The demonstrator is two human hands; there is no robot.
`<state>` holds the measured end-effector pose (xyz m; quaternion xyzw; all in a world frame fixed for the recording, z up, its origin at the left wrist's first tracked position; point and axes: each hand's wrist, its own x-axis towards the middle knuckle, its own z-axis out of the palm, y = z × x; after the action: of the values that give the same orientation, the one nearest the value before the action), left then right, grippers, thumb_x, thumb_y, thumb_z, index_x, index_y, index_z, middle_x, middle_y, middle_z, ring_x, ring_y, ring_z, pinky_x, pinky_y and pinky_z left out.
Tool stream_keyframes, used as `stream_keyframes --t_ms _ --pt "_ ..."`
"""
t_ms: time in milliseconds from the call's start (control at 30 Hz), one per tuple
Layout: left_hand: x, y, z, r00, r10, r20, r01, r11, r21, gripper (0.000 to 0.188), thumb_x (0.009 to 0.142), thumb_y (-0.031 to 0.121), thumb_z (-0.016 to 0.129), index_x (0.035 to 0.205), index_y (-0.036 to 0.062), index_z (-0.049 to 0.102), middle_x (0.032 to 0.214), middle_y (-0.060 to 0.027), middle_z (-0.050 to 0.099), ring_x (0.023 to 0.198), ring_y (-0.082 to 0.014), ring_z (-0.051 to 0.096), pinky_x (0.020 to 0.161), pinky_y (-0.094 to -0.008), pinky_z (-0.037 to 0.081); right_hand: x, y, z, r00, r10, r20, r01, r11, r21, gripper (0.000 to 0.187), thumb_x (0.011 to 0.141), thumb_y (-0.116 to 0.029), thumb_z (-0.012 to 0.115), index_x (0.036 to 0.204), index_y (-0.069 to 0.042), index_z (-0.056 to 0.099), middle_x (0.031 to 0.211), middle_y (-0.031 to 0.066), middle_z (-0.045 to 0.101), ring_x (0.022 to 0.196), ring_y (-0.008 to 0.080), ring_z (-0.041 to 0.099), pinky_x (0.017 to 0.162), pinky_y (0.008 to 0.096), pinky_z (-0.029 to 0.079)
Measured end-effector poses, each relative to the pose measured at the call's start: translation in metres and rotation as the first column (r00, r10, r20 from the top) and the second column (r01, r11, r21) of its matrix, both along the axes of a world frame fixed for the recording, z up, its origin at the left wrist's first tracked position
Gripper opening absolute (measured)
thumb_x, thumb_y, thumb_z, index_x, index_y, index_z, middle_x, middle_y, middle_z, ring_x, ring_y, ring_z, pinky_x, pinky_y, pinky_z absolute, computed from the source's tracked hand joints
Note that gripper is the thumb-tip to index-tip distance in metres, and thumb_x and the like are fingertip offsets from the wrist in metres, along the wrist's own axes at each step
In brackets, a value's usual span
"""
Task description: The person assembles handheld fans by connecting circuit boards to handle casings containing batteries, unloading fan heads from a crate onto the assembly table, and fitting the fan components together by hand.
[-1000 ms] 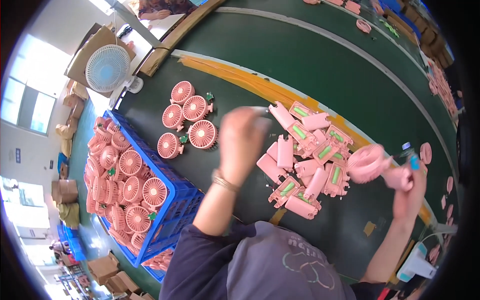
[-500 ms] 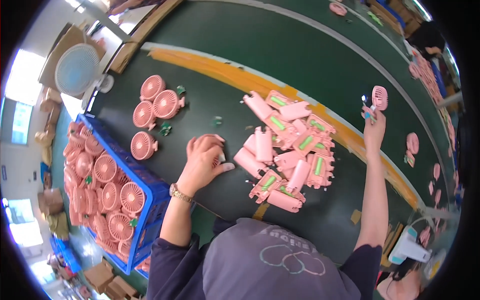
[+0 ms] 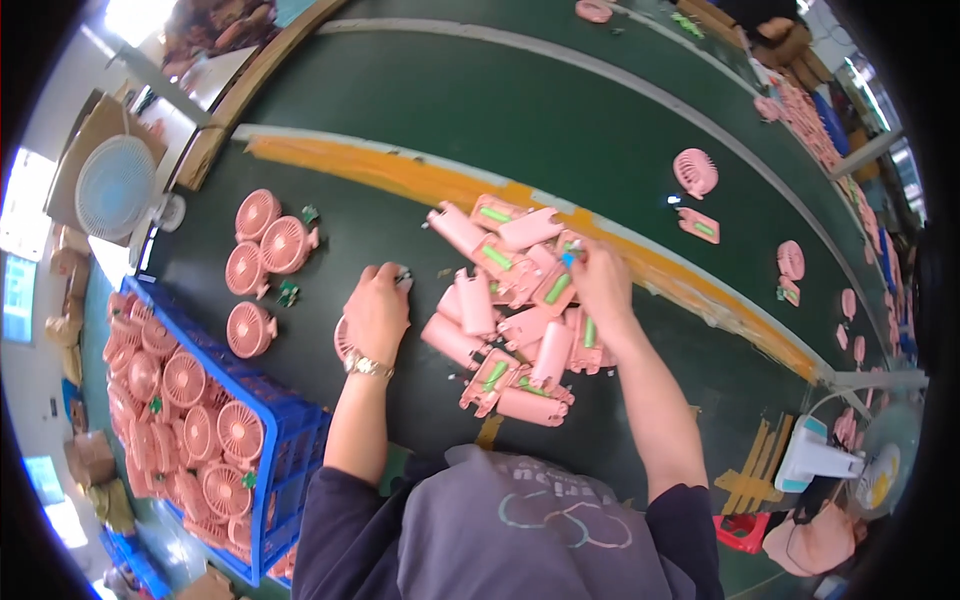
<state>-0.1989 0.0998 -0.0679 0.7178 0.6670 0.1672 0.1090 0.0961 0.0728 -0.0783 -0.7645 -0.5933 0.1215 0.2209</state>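
On the dark bench [image 3: 360,215], we have our left hand [image 3: 377,310] half curled over a fan [image 3: 342,340], which shows only at the palm's edge; we cannot tell how firmly it is held; our right hand [image 3: 603,283] dips, fingers bent and drawn together, into the far side of the shells [image 3: 475,302], and whether it grips one is hidden.

We see the shells lying across one another, green cells [image 3: 496,257] bared in several; a quick tug on one could drag its neighbours and knock a cell loose; an end could also catch on the orange tape [image 3: 430,180] just behind. We could scuff the boards [image 3: 289,293] by sweeping the left hand outward, since they lie loose-looking among the other fans [image 3: 286,245]; our left forearm runs near the heaped crate [image 3: 290,440], so a bump might tip pieces over its rim.
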Motion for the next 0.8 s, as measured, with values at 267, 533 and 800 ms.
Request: stream_keyframes --t_ms 267,533,800 --pt "-0.002 -0.016 0.012 0.97 -0.005 0.242 0.001 1.0 0.017 0.016 0.086 0.01 0.057 0.101 0.0041 0.058 0.084 -0.0172 0.064 0.064 -0.0331 0.062 0.06 -0.0426 0.049 -0.013 -0.003 -0.011 0.995 -0.033 -0.095 0.05 0.98 0.191 0.014 0.079 -0.008 0.06 0.087 0.002 0.062 0.091 0.0207 0.063 0.092 0.0368 0.06 0.083 0.0445 0.047" --pt "-0.001 -0.027 0.021 0.92 -0.032 0.39 0.01 0.998 0.058 0.016 0.092 0.01 0.055 0.104 0.0004 0.05 0.078 -0.0143 0.065 0.055 -0.0187 0.062 0.053 -0.0297 0.049 -0.009 -0.008 -0.008 0.985 -0.004 -0.174 0.034 0.985 0.171 0.012 0.076 -0.004 0.062 0.086 0.003 0.063 0.093 0.0195 0.064 0.095 0.0345 0.059 0.085 0.0424 0.046" --pt "0.004 -0.036 0.058 0.396 -0.091 0.914 0.151 0.988 0.032 0.018 0.094 0.007 0.055 0.109 -0.0032 0.053 0.086 -0.0078 0.067 0.073 -0.0072 0.06 0.064 -0.0197 0.048 0.004 -0.065 0.014 0.861 0.071 -0.503 0.195 0.869 0.455 0.021 0.082 0.003 0.058 0.102 0.001 0.065 0.101 0.0118 0.061 0.09 0.0242 0.06 0.082 0.0328 0.048"
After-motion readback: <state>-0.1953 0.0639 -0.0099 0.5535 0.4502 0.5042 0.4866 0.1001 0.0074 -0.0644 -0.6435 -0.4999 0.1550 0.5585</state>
